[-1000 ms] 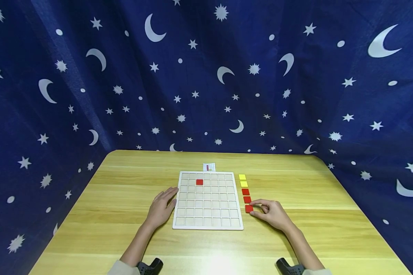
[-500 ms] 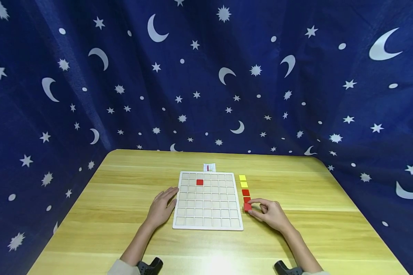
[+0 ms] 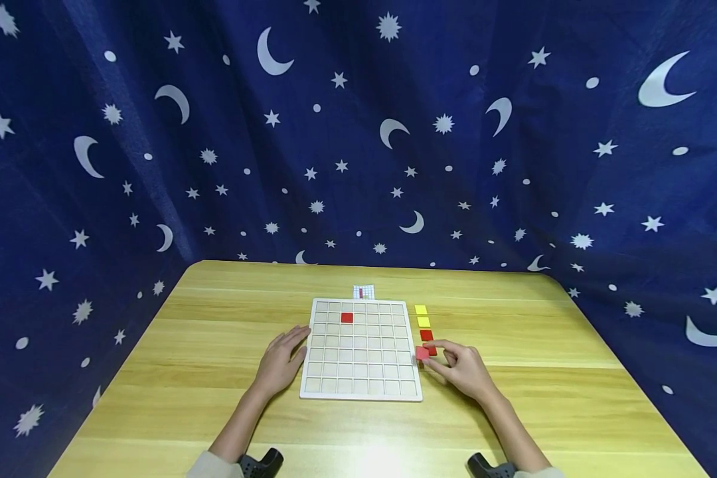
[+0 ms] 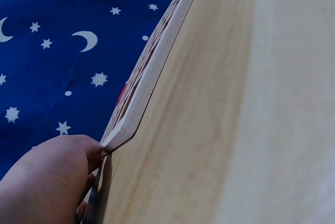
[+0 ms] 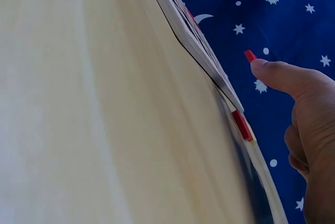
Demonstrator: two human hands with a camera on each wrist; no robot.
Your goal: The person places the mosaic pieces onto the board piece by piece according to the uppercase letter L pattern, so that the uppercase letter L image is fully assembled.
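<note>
My right hand (image 3: 466,370) pinches a small square red tile (image 3: 421,352) between thumb and fingers, over the right edge of the white grid board (image 3: 361,398). In the right wrist view the held tile (image 5: 250,55) is raised above the level of the board. My left hand (image 3: 279,362) rests beside the board's left edge, fingers extended and fingertips at the rim. One red tile (image 3: 347,318) lies in a cell of the second row from the top. Right of the board, two yellow tiles (image 3: 423,321) and two red tiles (image 3: 427,334) form a column, the nearest partly hidden by my right fingers.
A small printed card (image 3: 363,292) with a grid pattern lies just behind the board. Everything lies on a wooden table (image 3: 215,332). A dark blue curtain (image 3: 346,133) with moons and stars hangs behind and along the sides.
My right hand has lifted the nearest red tile off the column's front end and carried it left and slightly away from me, to the board's edge. My left hand stays put.
</note>
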